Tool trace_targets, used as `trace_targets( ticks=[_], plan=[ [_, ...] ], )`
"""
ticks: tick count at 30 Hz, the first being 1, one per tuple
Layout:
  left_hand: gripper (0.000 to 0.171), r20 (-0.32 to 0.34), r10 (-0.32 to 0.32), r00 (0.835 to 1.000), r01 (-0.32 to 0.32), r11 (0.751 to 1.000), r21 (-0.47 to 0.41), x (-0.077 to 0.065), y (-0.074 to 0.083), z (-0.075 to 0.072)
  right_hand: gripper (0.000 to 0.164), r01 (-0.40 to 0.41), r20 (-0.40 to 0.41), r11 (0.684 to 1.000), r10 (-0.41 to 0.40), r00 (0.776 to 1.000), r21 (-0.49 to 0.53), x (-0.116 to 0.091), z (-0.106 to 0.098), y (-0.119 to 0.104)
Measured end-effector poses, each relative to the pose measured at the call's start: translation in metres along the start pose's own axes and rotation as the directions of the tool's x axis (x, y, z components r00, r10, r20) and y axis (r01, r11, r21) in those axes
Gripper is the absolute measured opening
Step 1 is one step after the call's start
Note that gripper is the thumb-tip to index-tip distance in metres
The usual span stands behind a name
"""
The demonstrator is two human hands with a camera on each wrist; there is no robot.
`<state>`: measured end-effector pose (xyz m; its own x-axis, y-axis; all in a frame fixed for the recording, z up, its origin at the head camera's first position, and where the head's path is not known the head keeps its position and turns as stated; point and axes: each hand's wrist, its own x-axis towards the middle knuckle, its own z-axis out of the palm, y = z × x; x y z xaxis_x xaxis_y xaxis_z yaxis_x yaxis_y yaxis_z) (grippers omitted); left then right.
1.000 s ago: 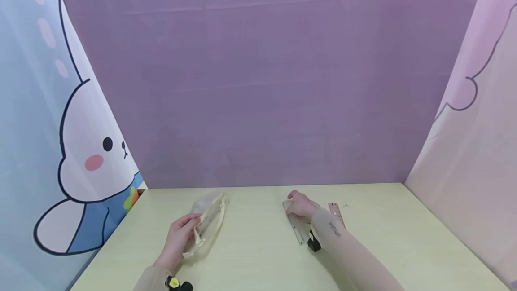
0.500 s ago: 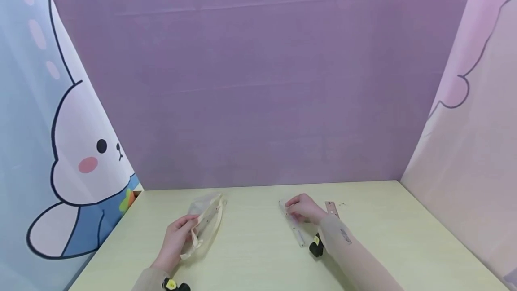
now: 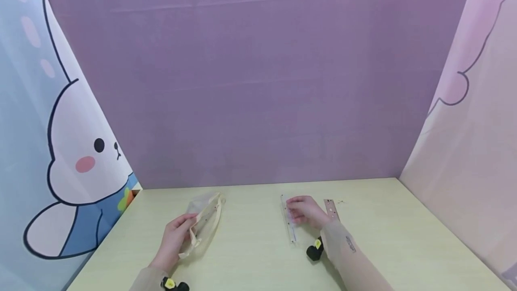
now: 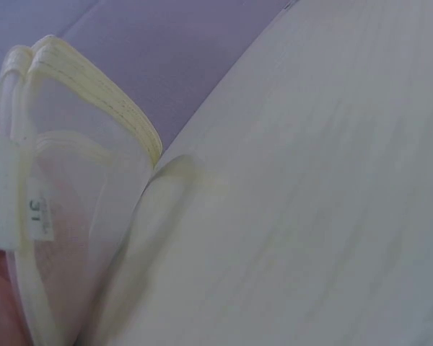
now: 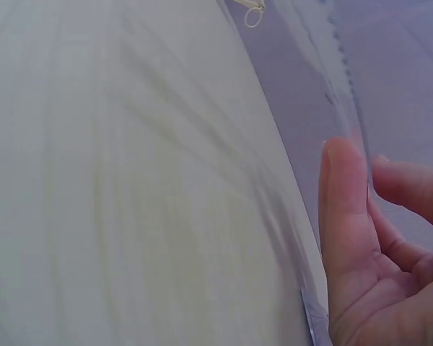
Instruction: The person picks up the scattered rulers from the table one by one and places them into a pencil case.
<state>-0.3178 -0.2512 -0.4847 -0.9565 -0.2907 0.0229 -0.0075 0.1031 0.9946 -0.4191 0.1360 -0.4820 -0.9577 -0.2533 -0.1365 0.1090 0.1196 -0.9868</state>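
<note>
My left hand (image 3: 176,236) pinches the side of a sheer mesh pouch (image 3: 202,203) with cream trim. In the left wrist view, the pouch (image 4: 79,173) stands up from the table, showing a white tag with "31" printed on it. My right hand (image 3: 308,211) pinches a clear plastic ruler-like strip (image 3: 290,223) with small dark dots. Close up in the right wrist view, thumb and fingers press the clear piece (image 5: 343,65) between them, its edge wavy. Much of it lies outside this view.
A pinkish strip with holes (image 3: 331,208) lies on the pale table (image 3: 250,246) just right of my right hand, partly behind the sleeve. A small thin scrap (image 3: 341,201) lies beside it. A purple backdrop (image 3: 258,102) rises behind the table.
The clear piece now looks narrower and stands more upright in the head view, having turned in my right hand. My left hand keeps its hold on the pouch. The head view has shifted slightly.
</note>
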Motion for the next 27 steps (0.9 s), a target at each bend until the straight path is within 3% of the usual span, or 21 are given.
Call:
trace_targets(
  ticks=[11,27],
  plan=[
    [0.036,-0.006,-0.001,1.000,0.001,1.000,0.002,-0.0013,-0.0007,-0.0009,0.035,0.014,0.071,0.994,-0.022,0.997,0.108,-0.0065,-0.0016,-0.0005],
    [0.034,-0.010,0.002,1.000,-0.002,1.000,-0.011,-0.0003,-0.0009,0.0007,0.042,0.013,0.097,0.986,-0.030,0.995,0.167,-0.0073,-0.0059,0.0029]
  ],
)
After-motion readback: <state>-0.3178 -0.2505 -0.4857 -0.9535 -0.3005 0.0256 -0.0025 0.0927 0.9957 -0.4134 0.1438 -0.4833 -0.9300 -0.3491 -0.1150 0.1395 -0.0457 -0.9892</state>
